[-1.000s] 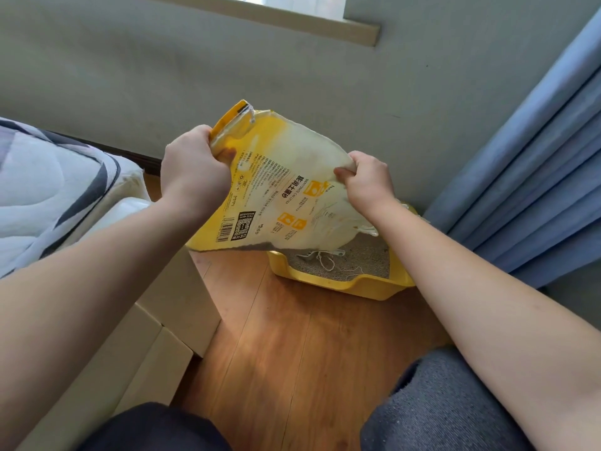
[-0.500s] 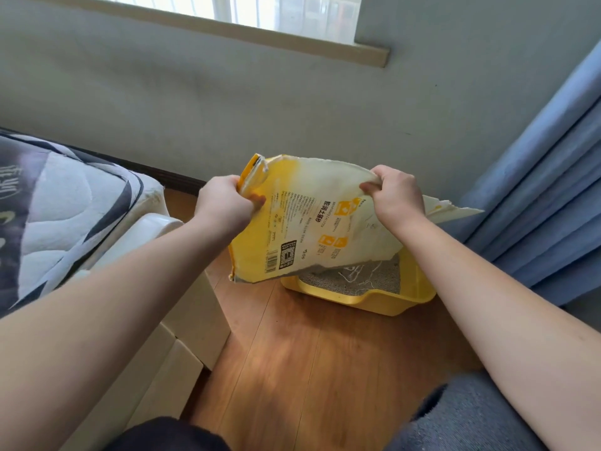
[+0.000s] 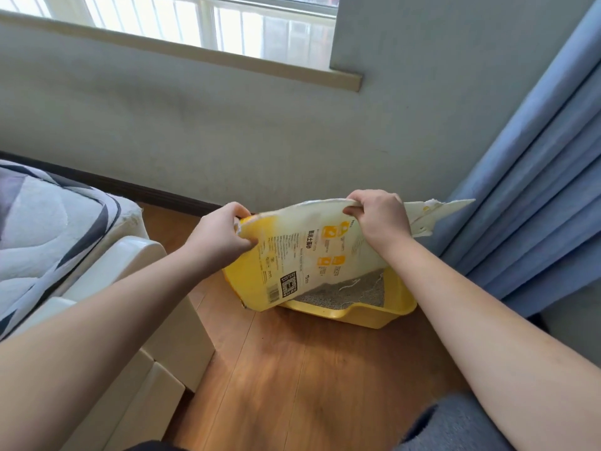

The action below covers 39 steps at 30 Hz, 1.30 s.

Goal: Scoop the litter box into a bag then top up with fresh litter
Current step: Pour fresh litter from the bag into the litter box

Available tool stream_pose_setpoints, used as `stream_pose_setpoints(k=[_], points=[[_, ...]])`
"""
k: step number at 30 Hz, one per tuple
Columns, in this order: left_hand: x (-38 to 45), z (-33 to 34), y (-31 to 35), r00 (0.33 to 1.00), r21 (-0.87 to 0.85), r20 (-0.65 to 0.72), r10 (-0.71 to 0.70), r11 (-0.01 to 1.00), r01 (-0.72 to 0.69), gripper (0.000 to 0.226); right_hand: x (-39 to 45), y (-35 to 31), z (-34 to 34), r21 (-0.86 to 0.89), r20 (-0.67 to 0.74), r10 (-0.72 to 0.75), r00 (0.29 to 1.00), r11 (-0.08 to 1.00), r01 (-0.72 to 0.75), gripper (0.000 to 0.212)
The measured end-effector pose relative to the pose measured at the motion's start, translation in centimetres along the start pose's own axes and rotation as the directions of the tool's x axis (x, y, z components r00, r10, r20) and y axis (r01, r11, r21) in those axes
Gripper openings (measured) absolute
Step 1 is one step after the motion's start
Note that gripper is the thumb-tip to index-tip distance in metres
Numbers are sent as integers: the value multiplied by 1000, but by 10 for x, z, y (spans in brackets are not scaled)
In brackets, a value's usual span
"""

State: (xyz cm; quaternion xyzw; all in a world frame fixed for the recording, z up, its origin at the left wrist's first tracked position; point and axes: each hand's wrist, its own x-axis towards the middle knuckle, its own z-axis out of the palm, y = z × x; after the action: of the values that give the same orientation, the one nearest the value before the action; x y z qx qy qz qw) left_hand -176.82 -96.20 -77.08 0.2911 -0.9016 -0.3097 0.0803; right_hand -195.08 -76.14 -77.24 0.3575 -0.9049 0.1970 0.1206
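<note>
The litter bag (image 3: 302,252) had been lowered closer over the yellow litter box (image 3: 374,312), gripped at its upper edge by the left hand (image 3: 221,236) and right hand (image 3: 380,219); topping up was judged nearly finished.

Litter bag (image 3: 302,255) covers the left and back part of the litter box (image 3: 367,312); only its front rim, right wall and a patch of grey litter (image 3: 351,292) show. Small print on the bag unreadable. Bag mouth faces down behind its own panel, so pouring can't be confirmed. Left hand (image 3: 221,237) fingertips are tucked behind the bag edge; right hand (image 3: 380,219) fingertips likewise. Bed (image 3: 48,216) cut by left edge, curtain (image 3: 536,177) by right edge, window (image 3: 201,24) by top.
</note>
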Motion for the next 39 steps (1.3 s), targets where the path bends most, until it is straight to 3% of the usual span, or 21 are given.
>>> stream_pose_setpoints(k=[4,11,13,16,19,21,24,28,31,35,39], points=[[-6,-7,8,993,-11,77,90,996,-90,30,-3,-10,1,-64,50,-102,993,992,106,16],[-25,12,37,934,272,121,336,894,-357,41,-13,-44,-4,-166,181,-280,943,936,310,16],[-27,17,42,932,347,119,343,865,-363,39,-15,-55,-7,-178,179,-325,928,917,356,16],[-27,20,40,947,335,40,319,888,-314,17,-16,-64,-11,-149,80,-388,918,906,396,11],[-24,19,33,939,273,-52,340,909,-314,20,-13,-64,-12,-67,14,-409,912,910,409,3],[-23,16,30,935,236,-74,347,917,-322,23,-6,-58,-18,-45,48,-429,902,901,431,15],[-20,16,23,939,204,-77,335,927,-314,24,6,-45,-40,-68,199,-352,915,926,371,34],[-16,16,15,954,109,-66,293,952,-285,22,11,-23,-63,-238,293,-107,950,954,181,17],[-17,14,18,962,59,-44,270,962,-267,21,10,-20,-68,-220,223,-16,975,973,67,8],[-16,11,15,974,137,10,227,964,-226,21,7,-24,-62,-189,58,-125,990,973,134,13],[-19,18,10,976,225,23,216,950,-216,22,5,-34,-55,-172,-99,-277,956,951,258,8]])
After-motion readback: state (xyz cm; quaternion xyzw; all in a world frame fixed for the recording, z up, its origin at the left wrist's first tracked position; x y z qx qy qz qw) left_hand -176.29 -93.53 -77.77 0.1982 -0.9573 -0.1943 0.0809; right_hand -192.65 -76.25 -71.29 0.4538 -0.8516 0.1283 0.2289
